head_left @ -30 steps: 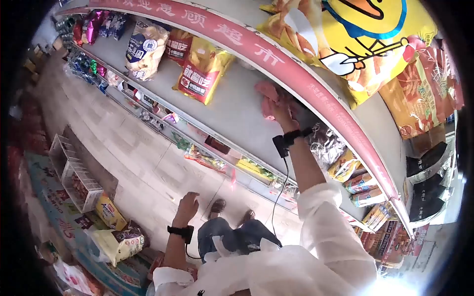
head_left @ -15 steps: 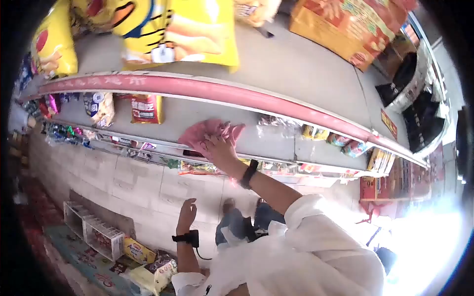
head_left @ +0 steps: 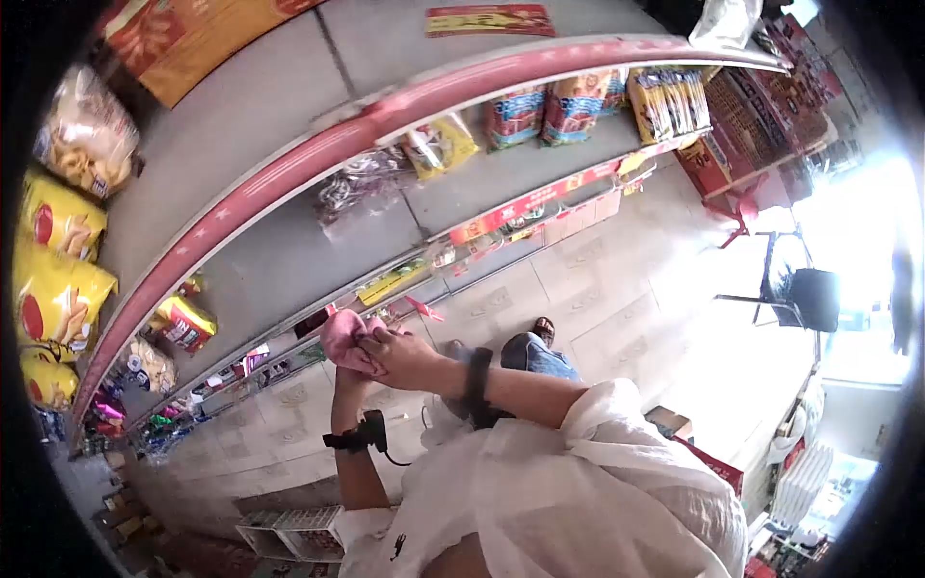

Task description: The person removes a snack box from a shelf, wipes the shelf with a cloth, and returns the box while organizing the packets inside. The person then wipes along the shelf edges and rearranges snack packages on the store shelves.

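Observation:
A crumpled pink cloth [head_left: 345,339] is bunched between my two hands, in front of the shelf's lower edge. My right hand [head_left: 400,358] closes over its right side with curled fingers. From below, my left hand [head_left: 349,385] meets the cloth and grips it; its fingers are mostly hidden behind the cloth and the other hand. Both wrists wear black bands. Just beyond the hands runs the grey middle shelf [head_left: 279,265], with a clear-wrapped bundle [head_left: 358,188] and a yellow packet [head_left: 438,146] on it.
A red shelf edge [head_left: 241,188] curves across above the hands. Yellow snack bags [head_left: 63,299] stand at the left, several packets [head_left: 575,108] at the upper right. Below lies the tiled floor [head_left: 617,260]. A dark chair [head_left: 809,294] stands right; white crates [head_left: 308,535] sit low down.
My right hand has drawn the pink cloth off the shelf surface and brought it together with my left hand, which was free and open. The view has swung to the right along the shelf.

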Available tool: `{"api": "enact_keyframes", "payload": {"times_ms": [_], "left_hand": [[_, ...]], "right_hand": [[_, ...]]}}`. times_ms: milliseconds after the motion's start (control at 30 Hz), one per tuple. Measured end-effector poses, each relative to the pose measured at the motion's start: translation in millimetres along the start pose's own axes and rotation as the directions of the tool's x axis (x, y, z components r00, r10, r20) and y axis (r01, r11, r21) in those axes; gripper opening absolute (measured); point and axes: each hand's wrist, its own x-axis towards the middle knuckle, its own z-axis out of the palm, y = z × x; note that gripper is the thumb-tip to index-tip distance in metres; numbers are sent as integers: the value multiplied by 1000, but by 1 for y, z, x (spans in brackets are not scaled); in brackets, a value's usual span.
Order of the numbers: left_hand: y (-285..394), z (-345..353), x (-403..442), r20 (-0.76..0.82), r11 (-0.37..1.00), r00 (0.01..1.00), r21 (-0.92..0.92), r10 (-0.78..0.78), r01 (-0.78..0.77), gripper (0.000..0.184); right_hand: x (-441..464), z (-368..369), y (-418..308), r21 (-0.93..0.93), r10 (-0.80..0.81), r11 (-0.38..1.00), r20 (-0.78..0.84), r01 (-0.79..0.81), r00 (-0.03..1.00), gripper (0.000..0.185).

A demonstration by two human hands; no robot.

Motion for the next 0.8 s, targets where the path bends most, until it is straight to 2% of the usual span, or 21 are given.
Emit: {"api": "enact_keyframes", "payload": {"times_ms": [33, 67, 100, 133, 200, 233, 267, 333, 400, 433, 467, 500, 533, 567, 633, 667, 700, 733, 767, 800], "left_hand": [[3, 52, -3, -303, 995, 948, -53, -93, 80, 19], [4, 97, -1, -573, 983, 799, -120, -181, 137, 11], [-2, 118, 6, -585, 941, 800, 179, -132, 286, 25], [-12, 133, 10, -581, 935, 800, 182, -148, 305, 25], [-35, 158, 23, -609, 940, 772, 119, -185, 319, 40], [-51, 170, 36, -566, 909, 804, 213, -184, 358, 46], [-64, 185, 47, -556, 904, 809, 224, -189, 365, 46], [-92, 214, 69, -464, 645, 860, 595, -211, 479, 50], [-128, 229, 100, -458, 641, 863, 601, -214, 478, 52], [-142, 243, 121, -356, 525, 886, 713, -298, 464, 52], [-152, 258, 142, -261, 403, 882, 814, -392, 420, 51], [-165, 282, 164, -309, 399, 842, 773, -442, 493, 52], [-183, 302, 183, -275, 497, 881, 743, -384, 448, 53], [-196, 311, 198, -216, 498, 887, 762, -408, 415, 55], [-221, 333, 231, -151, 490, 885, 786, -440, 378, 56], [-231, 352, 247, -92, 507, 911, 806, -403, 305, 59], [-237, 368, 260, -30, 522, 930, 820, -367, 233, 62], [-238, 384, 272, -23, 512, 923, 826, -385, 234, 62], [-238, 400, 285, -70, 396, 926, 890, -370, 226, 65], [-236, 418, 297, -116, 270, 929, 938, -351, 219, 68]], "right_hand": [[-9, -13, 5, 14, 12, 1000, -22, -12, 1000, 48], [-18, -30, 8, 120, 71, 990, 14, -72, 997, 49], [-28, -44, 16, 222, 124, 966, 57, -133, 991, 51], [-39, -52, 25, 233, 136, 962, 44, -143, 990, 51], [-60, -68, 45, 179, 204, 953, 209, -242, 956, 51], [-76, -85, 52, 186, 208, 952, 193, -244, 959, 51], [-96, -103, 58, 235, 233, 936, 150, -263, 961, 51], [-134, -131, 81, 288, 265, 915, 95, -281, 960, 52], [-172, -149, 112, 269, 279, 926, -19, -264, 960, 58], [-194, -177, 113, 344, 346, 892, -106, -292, 932, 52], [-214, -195, 125, 357, 351, 888, -116, -291, 929, 52], [-231, -212, 137, 358, 399, 874, -140, -329, 906, 51], [-247, -225, 148, 363, 444, 858, -167, -364, 880, 50], [-262, -234, 157, 376, 443, 857, -184, -354, 877, 50], [-290, -253, 178, 485, 532, 808, -357, -334, 768, 48], [-302, -262, 189, 496, 538, 803, -367, -330, 759, 48], [-313, -272, 200, 603, 541, 766, -415, -224, 731, 46], [-323, -282, 211, 689, 549, 716, -462, -107, 696, 44], [-332, -291, 223, 807, 530, 568, -509, 162, 678, 34], [-340, -302, 234, 810, 542, 560, -516, 172, 664, 34]]}}
